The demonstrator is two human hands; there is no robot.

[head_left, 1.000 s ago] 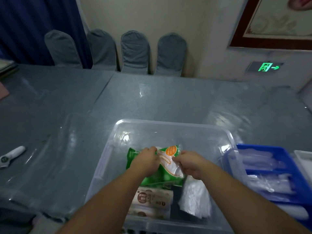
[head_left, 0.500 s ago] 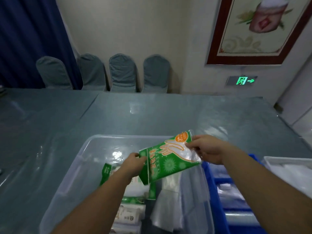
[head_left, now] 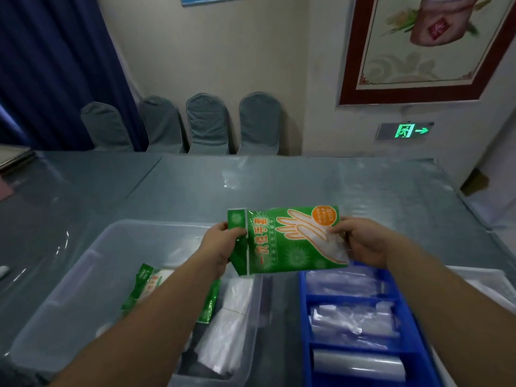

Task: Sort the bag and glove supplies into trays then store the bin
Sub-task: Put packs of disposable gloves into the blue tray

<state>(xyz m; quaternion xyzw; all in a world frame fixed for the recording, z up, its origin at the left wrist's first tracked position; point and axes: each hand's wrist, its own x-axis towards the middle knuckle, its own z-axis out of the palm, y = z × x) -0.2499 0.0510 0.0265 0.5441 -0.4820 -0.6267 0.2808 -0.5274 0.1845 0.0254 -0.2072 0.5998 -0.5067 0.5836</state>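
Note:
A green pack of disposable gloves [head_left: 282, 241] hangs in the air above the gap between the bin and the blue tray. My left hand [head_left: 220, 244] pinches its left edge and my right hand [head_left: 360, 241] grips its right end. Below lies the clear plastic bin [head_left: 83, 275], holding another green glove pack [head_left: 145, 283] and clear plastic bags [head_left: 226, 331]. To the right stands a blue divided tray [head_left: 303, 317] with rolls and folded clear bags [head_left: 354, 317] in its compartments. A white tray [head_left: 491, 283] shows at the far right, partly behind my right arm.
The table has a shiny grey-green cover [head_left: 251, 185]. Several covered chairs [head_left: 206, 124] line the far wall. A small white object [head_left: 3, 270] lies at the left edge. A lit exit sign [head_left: 405, 131] is on the wall.
Both hands have lifted the green glove pack out of the bin and carried it up and to the right, toward the blue tray. The view has tilted up.

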